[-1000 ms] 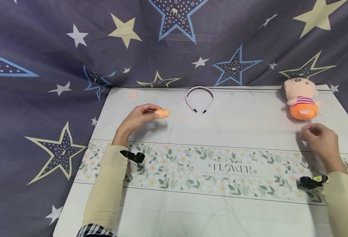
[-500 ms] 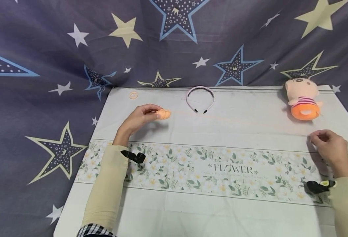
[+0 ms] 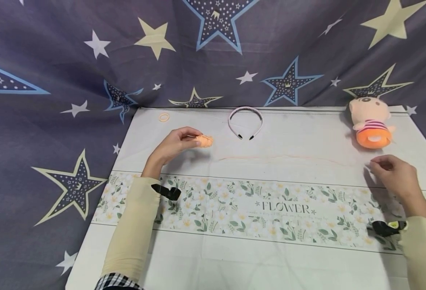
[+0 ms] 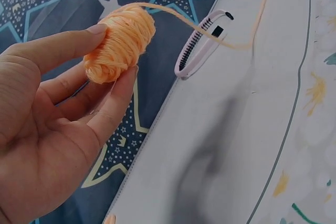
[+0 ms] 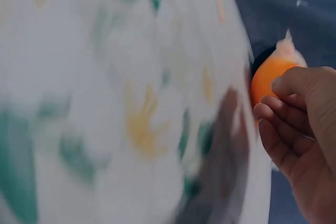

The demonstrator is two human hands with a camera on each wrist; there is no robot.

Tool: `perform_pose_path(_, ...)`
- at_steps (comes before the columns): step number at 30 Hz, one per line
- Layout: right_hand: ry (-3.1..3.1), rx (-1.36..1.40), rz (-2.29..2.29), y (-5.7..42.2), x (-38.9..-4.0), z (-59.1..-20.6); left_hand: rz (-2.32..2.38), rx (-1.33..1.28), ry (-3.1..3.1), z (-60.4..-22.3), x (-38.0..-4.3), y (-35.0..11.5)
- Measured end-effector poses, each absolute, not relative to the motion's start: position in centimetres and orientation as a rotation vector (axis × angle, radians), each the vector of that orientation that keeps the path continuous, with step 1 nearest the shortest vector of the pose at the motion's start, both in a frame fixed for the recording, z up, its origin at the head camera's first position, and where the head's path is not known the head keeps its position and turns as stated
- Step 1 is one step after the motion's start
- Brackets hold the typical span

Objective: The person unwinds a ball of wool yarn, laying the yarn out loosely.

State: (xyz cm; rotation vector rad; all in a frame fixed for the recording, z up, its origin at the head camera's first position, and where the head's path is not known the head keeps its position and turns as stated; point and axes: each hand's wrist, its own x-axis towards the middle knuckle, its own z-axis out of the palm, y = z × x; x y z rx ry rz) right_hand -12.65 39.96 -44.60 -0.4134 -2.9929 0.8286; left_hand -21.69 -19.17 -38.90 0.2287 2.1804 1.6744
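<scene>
- Above the left half of the bench [image 3: 183, 257], I have the left hand [image 3: 173, 146] gripping a small orange yarn ball [image 3: 205, 141] between thumb and fingertips, held clear of the surface.
- From the left wrist I see the yarn wound in an oblong bundle, the thumb on its upper end and the fingers beneath it.
- A loose strand [image 3: 285, 156] leaves the ball, dips towards the bench, and runs rightward across the white surface, on the near side of the headband [image 3: 246, 108].
- At the strand's far end I have the right hand [image 3: 397, 173], thumb and fingers drawn into a narrow pinch that appears to hold the yarn; the last stretch before the fingertips is too faint for me to trace.
- Just beyond that hand lies a plush toy [image 3: 372, 125] with a striped top and orange lower part; on the head view I read a gap between the two.
- Near the far edge, left of the headband, I can make out a small pale-orange ring [image 3: 160, 117], apart from the left hand.
- Along the middle of the bench, I see a floral band [image 3: 281, 209] lettered FLOWER, nearer to me than the strand.
- Behind everything hangs a dark star-patterned cloth [image 3: 125, 60].
- Both forearms wear pale sleeves [image 3: 133, 229], with a black device [image 3: 167, 192] at each wrist.
</scene>
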Motion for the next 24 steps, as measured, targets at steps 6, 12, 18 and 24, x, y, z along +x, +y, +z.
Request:
perform_pose_path(6,-2.859,-0.186,0.896,37.1,-13.6,-42.7,1.663,0.242,2.202,-38.9,-21.7,-18.9)
perform_pose_path(12,-2.661,0.067,1.042,32.2,-15.5,-41.5,1.677,0.24,2.184,-38.9,-21.7,-18.4)
perform_pose_path(18,-2.57,0.295,1.187,26.0,-17.5,-41.3,1.689,0.261,2.18,-38.9,-21.6,-17.8)
perform_pose_path(24,-2.536,0.47,1.383,19.2,-18.8,-41.3,1.718,0.27,2.149,-38.8,-21.5,-17.1)
